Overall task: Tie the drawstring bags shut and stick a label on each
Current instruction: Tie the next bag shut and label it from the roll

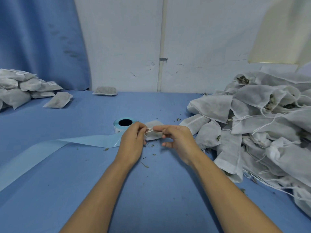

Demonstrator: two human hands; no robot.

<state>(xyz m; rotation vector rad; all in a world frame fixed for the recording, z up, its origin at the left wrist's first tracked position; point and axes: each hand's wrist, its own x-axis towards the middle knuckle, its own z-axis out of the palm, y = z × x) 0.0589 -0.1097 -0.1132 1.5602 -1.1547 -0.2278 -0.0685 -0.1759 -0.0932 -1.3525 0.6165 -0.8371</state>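
1. Left hand (pixel 133 142) pinched one end of the drawstring (pixel 150 130). Right hand (pixel 179 140) pinched the other end, with a small loop between them.
2. Bag (pixel 154 125) was mid-table (pixel 151 190), just behind the fingers and partly hidden. Couldn't tell if it rested down.
3. Label roll (pixel 125 122) stood just left of the bag, its strip (pixel 67 145) trailing left.
4. Untied bags (pixel 252 118) were piled on the right, labelled bags (pixel 25 86) stacked far left.

packing workroom | heaped herb bags (pixel 262 118) | label roll (pixel 124 123)
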